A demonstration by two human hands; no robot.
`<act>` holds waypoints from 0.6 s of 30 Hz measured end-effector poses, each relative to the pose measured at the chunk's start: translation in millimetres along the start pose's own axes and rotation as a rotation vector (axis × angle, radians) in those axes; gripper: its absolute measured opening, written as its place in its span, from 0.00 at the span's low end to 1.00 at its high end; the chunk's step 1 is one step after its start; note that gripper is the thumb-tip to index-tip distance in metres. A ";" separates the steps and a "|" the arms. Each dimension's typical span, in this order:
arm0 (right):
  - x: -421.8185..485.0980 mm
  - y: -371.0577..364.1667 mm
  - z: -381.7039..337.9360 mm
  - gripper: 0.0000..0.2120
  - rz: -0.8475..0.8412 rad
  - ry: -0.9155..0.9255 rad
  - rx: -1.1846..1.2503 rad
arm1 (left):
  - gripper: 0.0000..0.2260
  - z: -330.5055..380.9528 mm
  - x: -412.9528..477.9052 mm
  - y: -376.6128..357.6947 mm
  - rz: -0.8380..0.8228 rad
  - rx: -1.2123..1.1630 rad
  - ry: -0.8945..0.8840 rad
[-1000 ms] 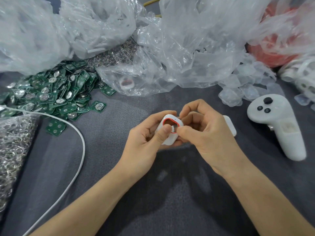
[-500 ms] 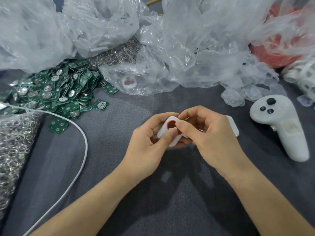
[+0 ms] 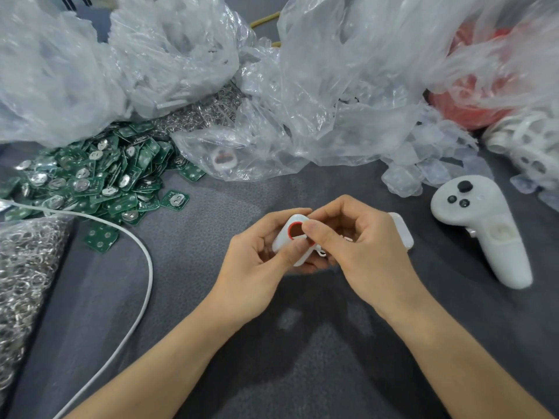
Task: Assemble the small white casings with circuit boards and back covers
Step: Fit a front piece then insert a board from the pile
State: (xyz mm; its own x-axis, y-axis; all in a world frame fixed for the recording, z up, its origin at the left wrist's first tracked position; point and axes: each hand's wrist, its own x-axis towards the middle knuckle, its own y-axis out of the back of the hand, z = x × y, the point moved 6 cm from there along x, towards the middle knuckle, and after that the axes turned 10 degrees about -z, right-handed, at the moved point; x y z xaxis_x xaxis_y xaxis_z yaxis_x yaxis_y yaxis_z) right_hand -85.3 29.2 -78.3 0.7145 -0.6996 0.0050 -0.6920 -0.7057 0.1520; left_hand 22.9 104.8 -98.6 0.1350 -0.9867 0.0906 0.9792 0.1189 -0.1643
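Casing (image 3: 284,234) steeper, pinched by left hand (image 3: 257,267)

White casing (image 3: 281,238): lower half covered by left hand (image 3: 257,267) thumb. White part (image 3: 403,234) behind right hand (image 3: 363,252): mostly hidden, identity unclear.

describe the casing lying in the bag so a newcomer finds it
Start at the clear plastic bags heaped across the back. Just right of the green circuit board pile, a white casing shows through their lowest fold. Unlike the held casing, it lies untouched under film.
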 end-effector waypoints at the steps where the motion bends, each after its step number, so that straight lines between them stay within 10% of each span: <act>1: -0.4 -0.8 -1.8 0.02 0.008 0.011 -0.041 | 0.13 0.4 0.0 0.6 -0.001 0.015 0.003; 8: -2.0 5.5 -13.3 0.05 0.038 0.020 -0.229 | 0.15 4.0 -0.6 0.4 0.072 0.199 -0.072; 14: 60.1 93.7 -74.0 0.06 0.488 0.218 -0.494 | 0.13 9.6 8.9 37.2 0.305 0.350 -0.073; 18: 157.3 113.7 -60.3 0.12 0.128 -0.149 -0.879 | 0.18 6.9 11.5 50.1 0.360 0.344 -0.029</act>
State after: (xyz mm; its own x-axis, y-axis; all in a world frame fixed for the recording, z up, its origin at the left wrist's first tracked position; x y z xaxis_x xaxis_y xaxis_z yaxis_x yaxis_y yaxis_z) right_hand -45.5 -154.3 -0.7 0.5743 -0.8174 -0.0455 -0.3932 -0.3242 0.8604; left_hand 74.6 100.1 -99.0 0.4733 -0.8733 0.1155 0.8622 0.4861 0.1425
